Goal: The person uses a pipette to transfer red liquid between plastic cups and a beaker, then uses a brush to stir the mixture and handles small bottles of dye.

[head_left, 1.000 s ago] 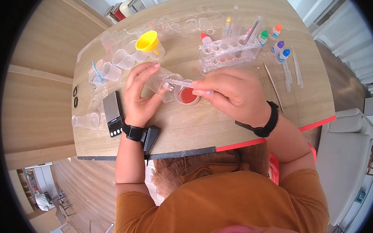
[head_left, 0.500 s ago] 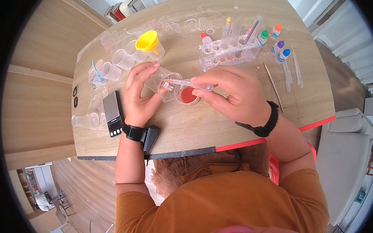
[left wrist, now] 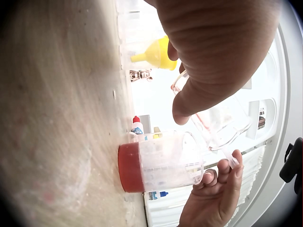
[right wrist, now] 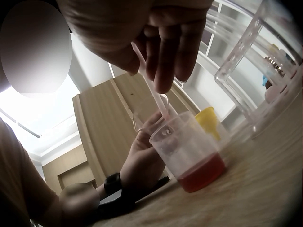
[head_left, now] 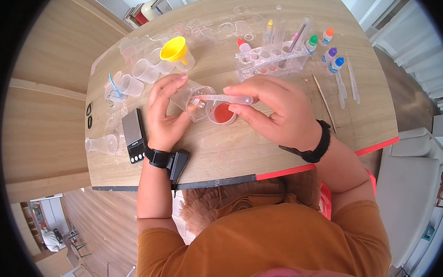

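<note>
My left hand (head_left: 165, 109) grips a clear beaker (head_left: 183, 96), tilted on its side with its mouth toward the right. Between thumb and fingers, my right hand (head_left: 283, 111) pinches a plastic dropper pipette (head_left: 215, 98) near its bulb. The pipette's tip lies inside the beaker's mouth, where a pinkish tint shows. Beneath them a clear plastic cup (head_left: 223, 114) stands upright on the table, with red liquid (right wrist: 202, 175) in its bottom. In the left wrist view the cup (left wrist: 165, 161) stands below the beaker, apart from the left thumb.
A test tube rack (head_left: 273, 67) stands at the back right, beside dropper bottles (head_left: 336, 65) and spare pipettes (head_left: 353, 79). A wooden stick (head_left: 325, 103) lies right. To the left are a black scale (head_left: 134, 135), plastic cups (head_left: 146, 71), a yellow funnel (head_left: 175, 49) and a flask (head_left: 102, 144).
The right fingers have loosened, so the pipette's bulb now shows between them. A pinker tint appears at the pipette's tip and in the beaker. The left hand has kept its place.
</note>
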